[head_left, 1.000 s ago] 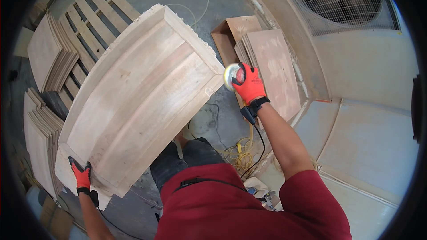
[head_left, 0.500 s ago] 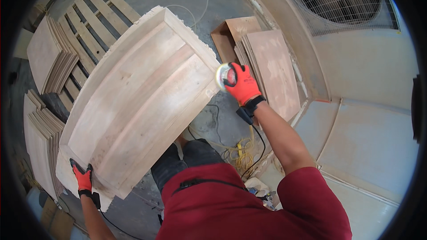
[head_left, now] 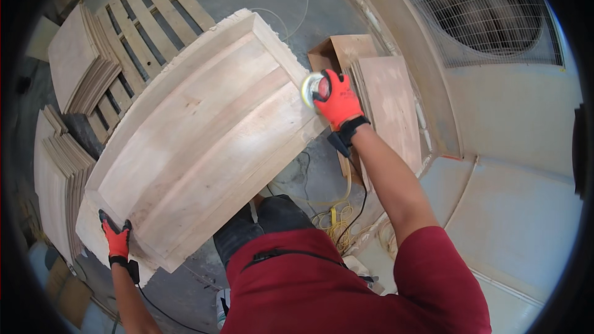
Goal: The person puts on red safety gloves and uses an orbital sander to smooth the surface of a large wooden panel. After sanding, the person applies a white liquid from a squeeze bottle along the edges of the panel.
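A curved pale wooden panel (head_left: 198, 130) with raised borders and rough, torn-looking outer edges lies slanted in front of me. My right hand (head_left: 340, 100), in a red and black glove, is closed over the top of a round sander (head_left: 307, 91). The sander's pale disc sits at the panel's right end, a little in from the near right corner. My left hand (head_left: 116, 237), gloved the same way, rests on the panel's left end with thumb and fingers apart. Whatever supports the panel is hidden beneath it.
Stacks of thin wooden sheets (head_left: 77, 65) stand at the left by a slatted pallet (head_left: 145, 28). On the right are an open wooden box (head_left: 349, 46) and more sheets (head_left: 390, 102). A yellow cord (head_left: 339, 222) lies coiled near my legs. A caged fan (head_left: 489, 15) is set behind.
The sander has moved inward from the right end's edge, away from the near right corner. My left hand stays on the panel's left end. The whole view has shifted slightly.
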`<state>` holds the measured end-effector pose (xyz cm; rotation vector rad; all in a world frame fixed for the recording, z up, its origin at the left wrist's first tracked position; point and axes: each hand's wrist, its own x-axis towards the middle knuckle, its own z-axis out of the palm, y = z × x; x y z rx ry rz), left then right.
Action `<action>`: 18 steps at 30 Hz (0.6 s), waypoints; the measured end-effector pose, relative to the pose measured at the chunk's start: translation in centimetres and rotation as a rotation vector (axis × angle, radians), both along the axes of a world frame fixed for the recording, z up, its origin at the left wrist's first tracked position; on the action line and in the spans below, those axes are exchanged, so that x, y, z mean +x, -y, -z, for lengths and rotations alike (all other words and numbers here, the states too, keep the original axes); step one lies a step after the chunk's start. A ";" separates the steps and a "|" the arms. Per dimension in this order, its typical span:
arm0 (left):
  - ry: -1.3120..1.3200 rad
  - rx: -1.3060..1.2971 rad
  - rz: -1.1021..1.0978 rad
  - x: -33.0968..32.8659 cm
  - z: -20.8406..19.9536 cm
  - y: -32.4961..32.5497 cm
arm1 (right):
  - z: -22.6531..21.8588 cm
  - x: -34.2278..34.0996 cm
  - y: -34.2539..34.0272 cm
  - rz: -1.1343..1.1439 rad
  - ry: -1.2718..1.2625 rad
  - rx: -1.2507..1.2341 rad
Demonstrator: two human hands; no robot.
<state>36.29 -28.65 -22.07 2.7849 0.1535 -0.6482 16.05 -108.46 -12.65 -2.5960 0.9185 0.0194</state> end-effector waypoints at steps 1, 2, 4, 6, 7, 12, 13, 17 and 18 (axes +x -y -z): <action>-0.012 0.000 -0.018 -0.1 -0.3 0.2 | -0.4 1.2 0.3 0.009 -0.005 0.000; -0.009 0.013 -0.013 -0.1 -0.3 -0.1 | -0.5 2.0 -0.5 -0.026 -0.024 -0.006; -0.007 0.038 -0.004 -0.6 -0.6 0.0 | -0.6 3.5 -1.5 -0.121 -0.016 -0.001; -0.014 0.032 -0.018 -0.9 -0.8 0.4 | -0.2 5.1 -0.9 -0.147 -0.026 -0.008; -0.013 0.026 -0.023 -0.7 -1.0 0.8 | 0.0 6.3 0.0 -0.144 -0.031 -0.026; -0.023 0.055 -0.039 -1.3 -1.0 0.8 | -1.0 12.9 1.1 -0.165 -0.063 -0.007; -0.030 0.066 -0.045 -1.5 -1.2 1.0 | -1.0 14.1 1.1 -0.170 -0.070 0.004; -0.013 0.052 -0.040 -1.8 -1.7 1.9 | -1.3 19.8 1.3 -0.214 -0.089 -0.019; -0.018 0.047 -0.044 -1.8 -1.7 2.2 | -1.5 21.2 1.2 -0.222 -0.089 -0.019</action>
